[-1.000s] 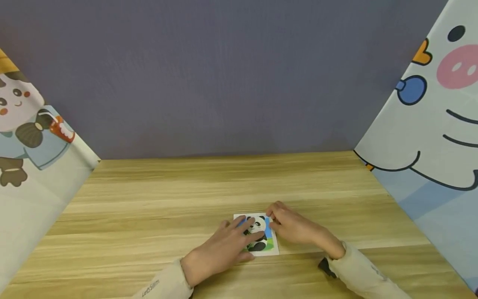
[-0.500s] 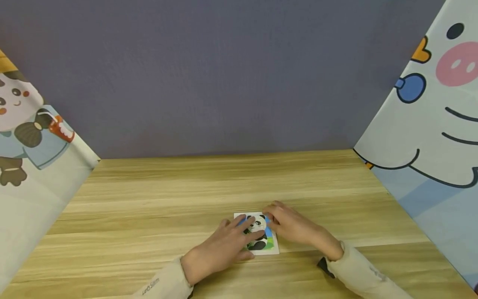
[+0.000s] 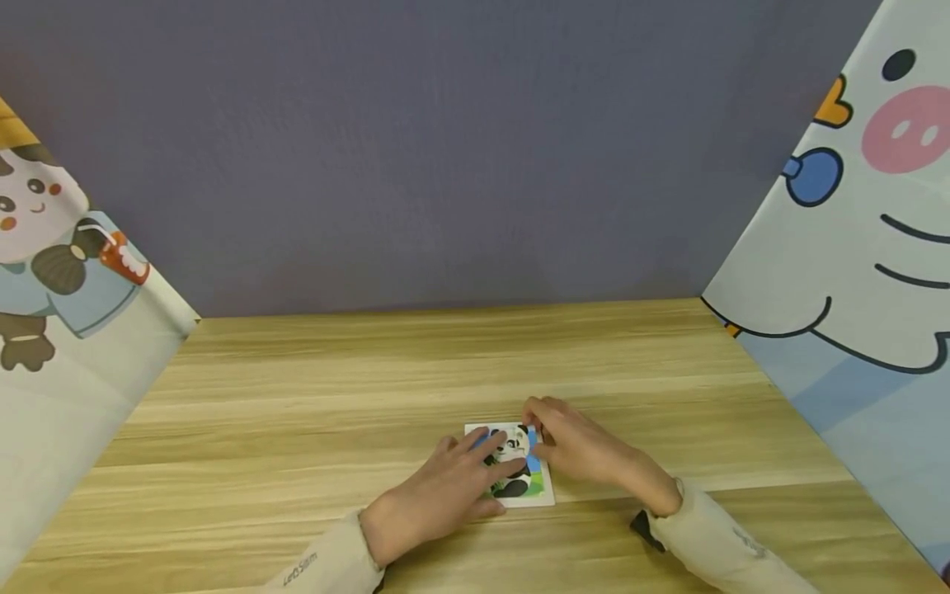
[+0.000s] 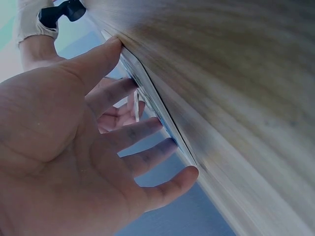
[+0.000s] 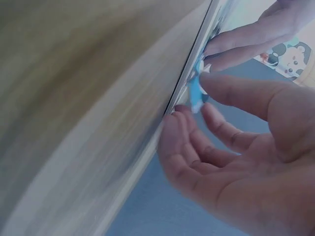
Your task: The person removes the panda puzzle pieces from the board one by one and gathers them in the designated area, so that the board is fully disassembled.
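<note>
A person sits at a wooden tabletop [image 3: 371, 388] with both hands on a small square panda puzzle [image 3: 512, 466]. The puzzle lies flat on the tabletop directly under and between the two hands, close to the person's body.

The left hand [image 3: 438, 495] rests flat on the puzzle's left and lower part, fingers straight and spread. In the left wrist view the left hand [image 4: 74, 147] shows an open palm with its fingertips pressed against the board's edge. It seems placed this way to keep the board from sliding.

The right hand [image 3: 579, 450] comes in from the opposite side, at the puzzle's far right corner. Its thumb and forefinger are bent together on a small blue puzzle piece [image 3: 530, 435]. The right wrist view shows the right hand [image 5: 236, 147] pinching the blue puzzle piece [image 5: 197, 91] right at the board's surface, the other fingers loosely curled below. The piece appears held at an angle to the board, touching it, probably so it can be lined up with its gap.

The two hands lie just beside each other, fingertips nearly meeting over the panda's head. Both wrists wear cream sleeves [image 3: 326, 569].
</note>
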Tool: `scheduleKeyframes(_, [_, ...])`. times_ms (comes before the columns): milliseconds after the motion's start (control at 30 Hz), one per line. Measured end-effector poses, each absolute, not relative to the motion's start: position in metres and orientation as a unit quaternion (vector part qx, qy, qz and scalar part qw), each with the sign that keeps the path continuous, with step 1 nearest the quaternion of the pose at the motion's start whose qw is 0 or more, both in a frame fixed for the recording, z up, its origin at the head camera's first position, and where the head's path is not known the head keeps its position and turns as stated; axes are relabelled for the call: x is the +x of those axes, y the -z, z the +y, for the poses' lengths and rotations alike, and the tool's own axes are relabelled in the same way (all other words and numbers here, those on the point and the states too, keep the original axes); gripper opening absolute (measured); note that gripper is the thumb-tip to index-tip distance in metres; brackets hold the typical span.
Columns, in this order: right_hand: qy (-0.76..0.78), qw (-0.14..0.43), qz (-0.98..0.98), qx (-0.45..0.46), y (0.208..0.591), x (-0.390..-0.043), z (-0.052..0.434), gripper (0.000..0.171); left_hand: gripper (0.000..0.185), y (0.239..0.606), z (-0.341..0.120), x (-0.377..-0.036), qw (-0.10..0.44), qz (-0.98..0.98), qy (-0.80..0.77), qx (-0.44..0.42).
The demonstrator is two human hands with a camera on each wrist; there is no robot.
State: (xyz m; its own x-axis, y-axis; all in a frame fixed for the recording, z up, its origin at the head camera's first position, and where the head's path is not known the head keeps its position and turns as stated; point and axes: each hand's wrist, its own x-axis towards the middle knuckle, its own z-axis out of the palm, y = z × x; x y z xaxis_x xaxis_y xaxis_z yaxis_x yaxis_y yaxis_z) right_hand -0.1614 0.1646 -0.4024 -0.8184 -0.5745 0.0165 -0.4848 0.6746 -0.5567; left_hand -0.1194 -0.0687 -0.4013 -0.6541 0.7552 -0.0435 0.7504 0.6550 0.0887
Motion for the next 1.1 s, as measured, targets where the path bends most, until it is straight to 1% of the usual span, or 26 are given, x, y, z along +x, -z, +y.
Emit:
scheduleKeyframes(300, [0.313, 0.072, 0.895, -0.310, 0.398, -0.165, 0.165, 0.020, 0.060, 0.401, -0.069, -0.121, 0.030, 0.909, -0.043, 0.413])
scheduleKeyframes(500, [0.331, 0.068, 0.894, -0.293, 0.396, -0.166, 0.165, 0.020, 0.059, 0.402, -0.068, -0.122, 0.021, 0.908, -0.065, 0.412])
scheduleKeyframes(600, [0.328, 0.056, 0.899, -0.286, 0.394, -0.167, 0.169, 0.021, 0.059, 0.403, -0.070, -0.121, 0.028, 0.913, -0.066, 0.402])
scheduleKeyframes(800, [0.319, 0.042, 0.909, -0.266, 0.388, -0.166, 0.190, 0.021, 0.061, 0.401, -0.087, -0.117, 0.062, 0.919, -0.085, 0.379])
scheduleKeyframes(867, [0.316, 0.037, 0.912, -0.260, 0.385, -0.166, 0.200, 0.021, 0.061, 0.400, -0.091, -0.116, 0.061, 0.918, -0.091, 0.380])
scheduleKeyframes(1100, [0.303, 0.020, 0.924, -0.232, 0.373, -0.167, 0.238, 0.019, 0.058, 0.403, -0.096, -0.114, 0.032, 0.916, -0.087, 0.391])
